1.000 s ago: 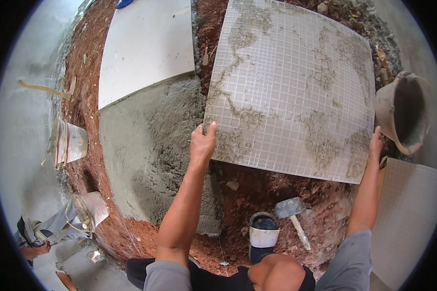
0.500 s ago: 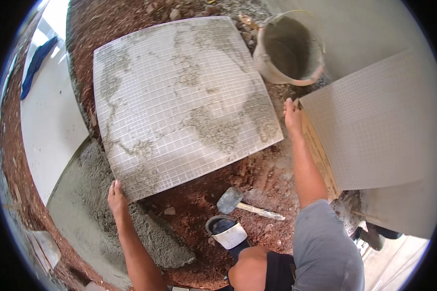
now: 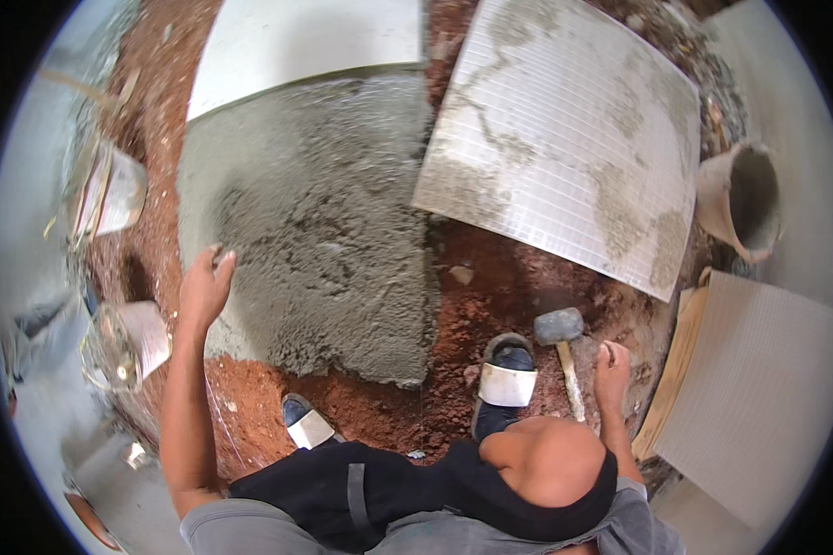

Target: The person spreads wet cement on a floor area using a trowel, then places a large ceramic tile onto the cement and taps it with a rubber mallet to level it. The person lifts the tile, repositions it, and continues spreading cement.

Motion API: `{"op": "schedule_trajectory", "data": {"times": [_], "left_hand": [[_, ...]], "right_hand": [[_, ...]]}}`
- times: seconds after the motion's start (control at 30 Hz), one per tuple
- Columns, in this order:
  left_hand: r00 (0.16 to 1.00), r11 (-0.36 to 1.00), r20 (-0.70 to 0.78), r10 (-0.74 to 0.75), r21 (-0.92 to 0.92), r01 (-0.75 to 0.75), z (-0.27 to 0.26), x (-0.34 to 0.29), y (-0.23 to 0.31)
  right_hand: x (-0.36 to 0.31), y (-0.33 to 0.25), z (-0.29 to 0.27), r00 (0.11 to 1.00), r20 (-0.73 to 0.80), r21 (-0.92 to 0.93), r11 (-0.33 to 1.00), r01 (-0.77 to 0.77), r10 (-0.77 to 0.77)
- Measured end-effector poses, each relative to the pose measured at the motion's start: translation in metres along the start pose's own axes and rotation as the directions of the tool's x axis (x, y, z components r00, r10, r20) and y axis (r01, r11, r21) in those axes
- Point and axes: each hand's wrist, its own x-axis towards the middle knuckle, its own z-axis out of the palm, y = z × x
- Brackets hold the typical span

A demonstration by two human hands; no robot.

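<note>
My left hand [image 3: 207, 285] hovers by the left edge of a bed of wet grey mortar [image 3: 333, 240], thumb and fingers apart, holding nothing. My right hand [image 3: 612, 372] is low on the right, its fingers curled in with nothing visible in them. Closest to it lies a mallet [image 3: 559, 326] with a grey head and a pale, worn handle. Beyond the mallet, a large tile [image 3: 565, 139] rests gridded back up, with mortar smeared in patches. Its left corner meets the mortar's right edge. Neither hand touches the tile.
A smooth white tile [image 3: 315, 37] adjoins the mortar's far edge. More tiles [image 3: 750, 388] with a cardboard edge lean at right, below a mortar-stained bucket [image 3: 740, 203]. Two pails [image 3: 120, 190] [image 3: 143, 338] stand at left. Reddish soil [image 3: 491, 268] surrounds my sandalled feet.
The view has swung left, showing the whole mortar bed. My left hand has left the gridded tile's corner and is over the mortar's left side. My right hand has drawn back from the leaning tiles.
</note>
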Motion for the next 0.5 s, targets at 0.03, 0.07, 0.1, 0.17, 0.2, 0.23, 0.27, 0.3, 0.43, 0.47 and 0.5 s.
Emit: {"op": "schedule_trajectory", "data": {"times": [0.03, 0.07, 0.1, 0.17, 0.2, 0.23, 0.27, 0.3, 0.43, 0.47, 0.5], "left_hand": [[0.998, 0.997, 0.02, -0.053, 0.048, 0.052, -0.007, -0.021, -0.025], [0.995, 0.992, 0.026, -0.096, 0.085, 0.094, -0.014, -0.046, -0.052], [0.986, 0.984, 0.042, -0.161, 0.086, 0.157, -0.015, -0.071, -0.077], [0.972, 0.971, 0.023, -0.235, 0.043, 0.234, -0.006, -0.119, -0.124], [0.965, 0.965, 0.028, -0.261, -0.001, 0.261, 0.004, -0.143, -0.146], [0.944, 0.943, 0.039, -0.328, -0.039, 0.33, 0.009, -0.166, -0.171], [0.926, 0.92, -0.026, -0.375, -0.134, 0.369, 0.016, -0.192, -0.196], [0.883, 0.871, -0.057, -0.467, -0.204, 0.447, 0.028, -0.216, -0.217], [0.662, 0.612, -0.203, -0.721, -0.635, 0.472, 0.057, -0.285, -0.314], [0.557, 0.515, -0.195, -0.807, -0.693, 0.504, 0.061, -0.291, -0.338], [0.463, 0.444, -0.207, -0.862, -0.749, 0.492, 0.063, -0.297, -0.361]], "right_hand": [[0.011, -0.013, 0.003, 0.999, 0.01, 0.012, 0.999, 0.04, -0.041], [0.023, -0.029, 0.004, 0.993, 0.019, 0.038, 0.993, 0.113, -0.114], [0.04, -0.048, 0.002, 0.982, 0.025, 0.068, 0.981, 0.183, -0.185], [0.07, -0.099, -0.002, 0.947, 0.068, 0.065, 0.948, 0.311, -0.315], [0.081, -0.131, -0.005, 0.911, 0.097, 0.045, 0.916, 0.399, -0.401], [0.09, -0.169, -0.005, 0.866, 0.097, 0.048, 0.871, 0.488, -0.491], [0.094, -0.21, -0.002, 0.8, 0.08, 0.074, 0.804, 0.591, -0.595], [0.094, -0.253, 0.002, 0.741, 0.104, 0.094, 0.748, 0.657, -0.664], [0.052, -0.425, 0.024, 0.482, 0.244, 0.097, 0.516, 0.851, -0.841], [0.034, -0.464, 0.033, 0.375, 0.275, 0.1, 0.414, 0.905, -0.885], [0.012, -0.501, 0.042, 0.292, 0.309, 0.101, 0.336, 0.936, -0.905]]}}
